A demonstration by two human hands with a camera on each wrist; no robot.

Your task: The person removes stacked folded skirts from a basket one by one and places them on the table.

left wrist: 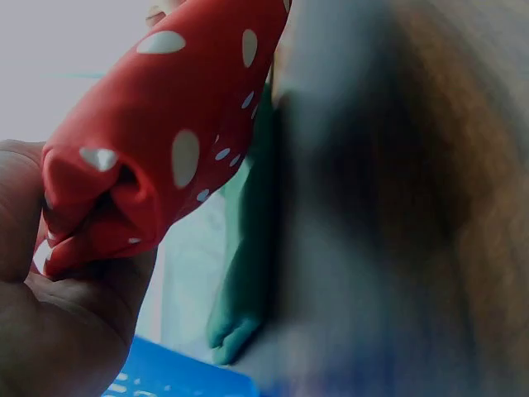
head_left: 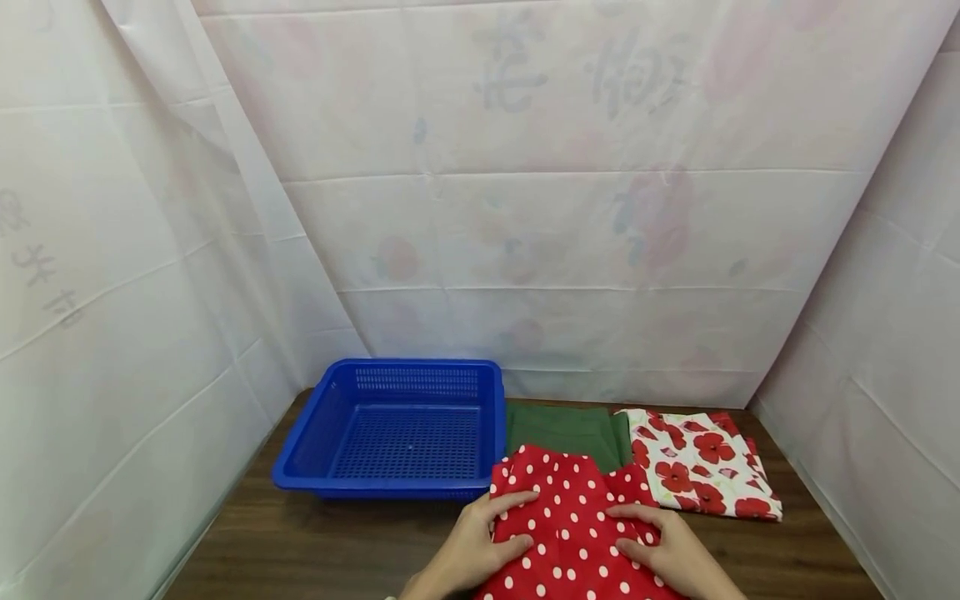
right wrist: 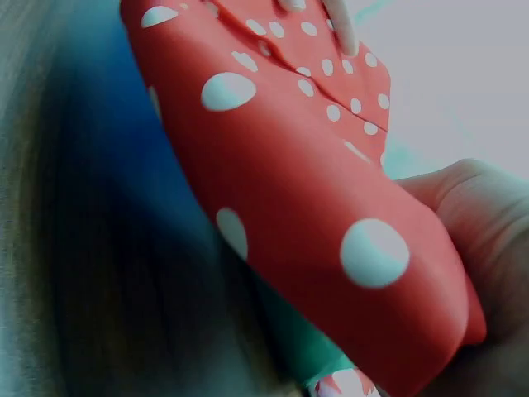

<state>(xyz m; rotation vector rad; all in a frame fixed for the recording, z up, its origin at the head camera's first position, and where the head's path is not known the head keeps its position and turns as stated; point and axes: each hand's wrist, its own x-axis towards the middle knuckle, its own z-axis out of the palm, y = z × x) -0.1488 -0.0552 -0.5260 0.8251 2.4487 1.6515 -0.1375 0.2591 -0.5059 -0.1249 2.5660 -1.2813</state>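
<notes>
A red cloth with white polka dots is held between my two hands at the bottom of the head view. My left hand grips its left side, fingers on the near face. Opposite it, my right hand grips the right side in the same way. In the left wrist view the bunched, folded end of the cloth lies in the curl of the left hand. Seen from the right wrist, the cloth forms a thick fold against the right hand.
A blue perforated plastic basket stands at the left of the wooden table. Behind the dotted cloth lies a folded green cloth. Right of that is a folded white cloth with red flowers. White curtains enclose the table.
</notes>
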